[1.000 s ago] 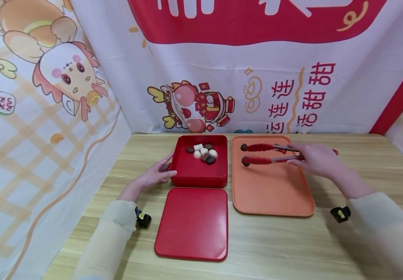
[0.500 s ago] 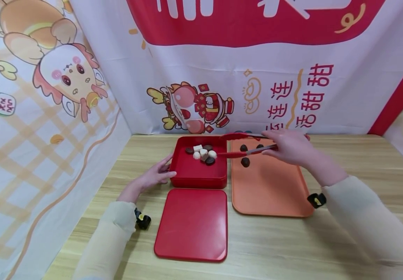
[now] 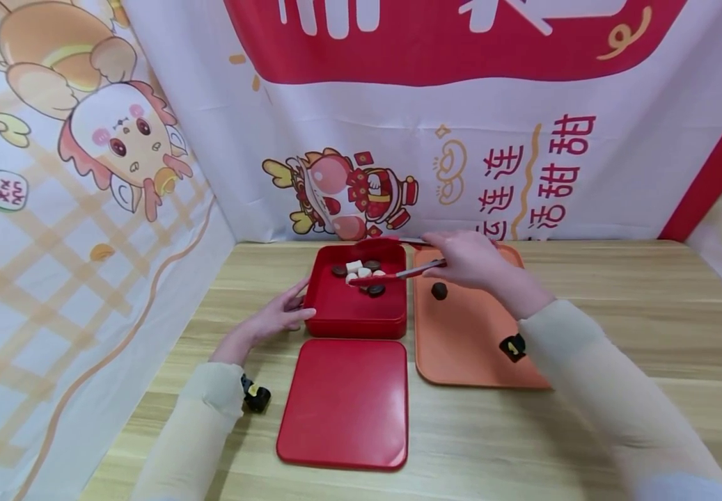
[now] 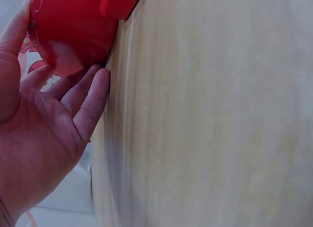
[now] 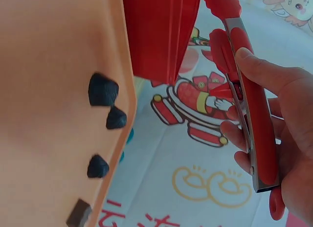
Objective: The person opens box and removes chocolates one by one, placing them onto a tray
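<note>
My left hand (image 3: 276, 316) rests against the left side of the red box (image 3: 356, 327). In the left wrist view, its relaxed fingers (image 4: 93, 107) touch the box wall, while the thumb reaches up to the rim. Several white pieces (image 3: 354, 266) and dark chocolates (image 3: 338, 271) lie inside the box. My right hand (image 3: 470, 257) grips red-and-steel tongs (image 3: 376, 280) by the handles. The tongs' arms are spread apart over the box, one of them overlapping the sweets in the head view. Nothing shows between the tips.
An orange tray (image 3: 473, 341) stands right of the box. On it are several dark chocolates (image 5: 103, 89) and a square brown piece (image 5: 78, 213), as the right wrist view shows. A flat red lid (image 3: 343, 403) lies in front of the box. Printed cloth (image 3: 436, 153) hangs behind.
My right hand has carried the tongs leftward from above the tray to above the box. The left hand has stayed at the box's side.
</note>
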